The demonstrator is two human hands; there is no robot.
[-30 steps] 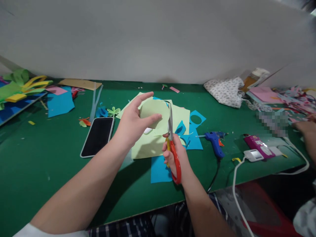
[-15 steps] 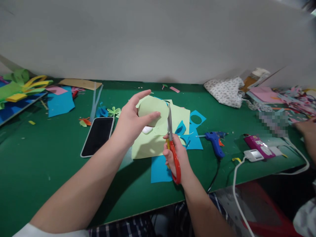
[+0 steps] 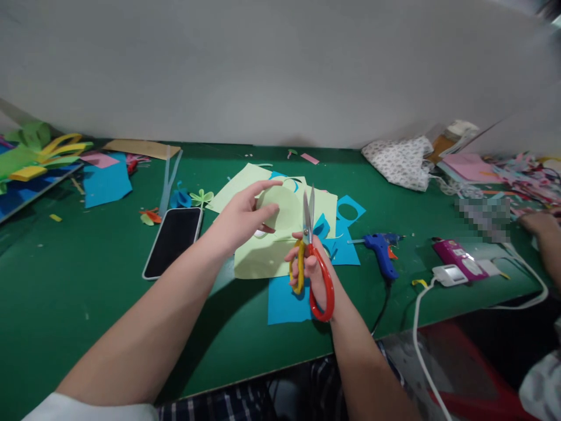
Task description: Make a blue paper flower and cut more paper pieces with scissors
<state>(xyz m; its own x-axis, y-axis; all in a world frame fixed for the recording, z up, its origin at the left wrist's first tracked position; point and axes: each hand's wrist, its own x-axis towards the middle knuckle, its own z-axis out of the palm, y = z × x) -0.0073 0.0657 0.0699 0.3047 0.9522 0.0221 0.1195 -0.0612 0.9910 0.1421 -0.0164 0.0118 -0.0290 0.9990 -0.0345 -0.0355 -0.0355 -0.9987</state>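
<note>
My left hand (image 3: pixel 245 216) holds a pale green paper circle (image 3: pixel 284 209) between thumb and fingers, above the table. In my right hand (image 3: pixel 318 263) is a pair of scissors (image 3: pixel 310 234) with one red and one yellow handle, points up and blades slightly apart, just right of the circle. Under both hands lie pale green paper sheets (image 3: pixel 258 263) and blue paper (image 3: pixel 287 304). A blue square with a round hole (image 3: pixel 349 210) and curled blue cut pieces (image 3: pixel 323 225) lie to the right.
A phone (image 3: pixel 173 242) lies left, near green (image 3: pixel 202 197) and blue paper flowers (image 3: pixel 181 197). On the right are a blue glue gun (image 3: pixel 383 252), a purple packet (image 3: pixel 460 257), a white cable (image 3: pixel 418 339) and a cloth bag (image 3: pixel 401 164). Another person's hand (image 3: pixel 541 225) is at far right.
My left hand has moved slightly right and down with the paper circle, turning it. The scissors have opened a little and shifted away from the paper's edge.
</note>
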